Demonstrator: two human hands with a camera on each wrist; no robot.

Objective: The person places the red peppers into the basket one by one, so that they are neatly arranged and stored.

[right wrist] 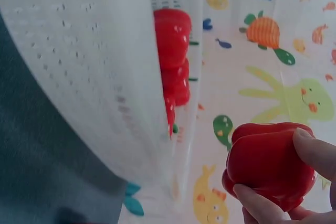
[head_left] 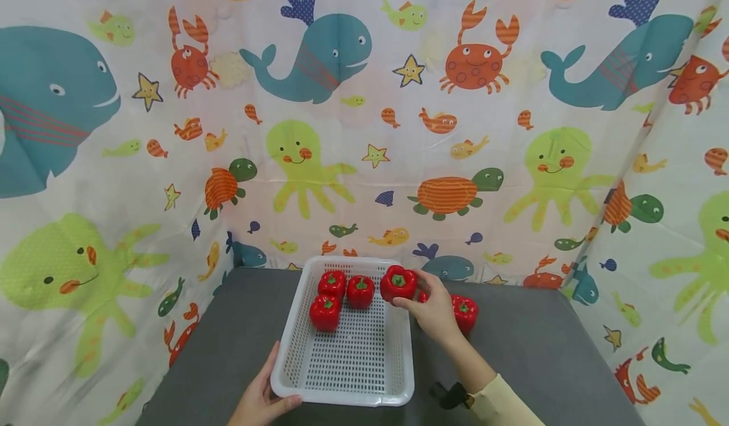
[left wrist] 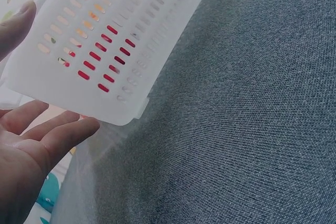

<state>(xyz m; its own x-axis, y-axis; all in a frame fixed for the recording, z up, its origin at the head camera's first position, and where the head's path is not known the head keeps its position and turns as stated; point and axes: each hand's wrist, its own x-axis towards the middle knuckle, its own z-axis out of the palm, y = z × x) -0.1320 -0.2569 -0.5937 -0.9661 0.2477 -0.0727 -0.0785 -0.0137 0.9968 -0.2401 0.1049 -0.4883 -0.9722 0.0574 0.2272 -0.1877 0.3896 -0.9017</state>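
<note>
A white perforated plastic basket point(head_left: 353, 366) stands on the table with three red bell peppers in its back left part: a rear pepper point(head_left: 332, 283), a front pepper point(head_left: 324, 314) and one farther right point(head_left: 361, 293). My right hand point(head_left: 434, 309) grips another red bell pepper point(right wrist: 265, 163) by its sides, raised over the basket's right rim, green stem toward the head camera. At the basket's front left corner, my left hand point(head_left: 263, 391) holds the corner, thumb on the front rim and fingers along the left side. The left wrist view shows this corner point(left wrist: 113, 111) between thumb and fingers.
More red bell peppers point(head_left: 466, 315) lie on the dark grey table point(head_left: 529, 344) right of the basket, partly hidden behind my right hand and forearm. A white curtain point(head_left: 364, 179) printed with sea animals hangs behind and at both sides of the table.
</note>
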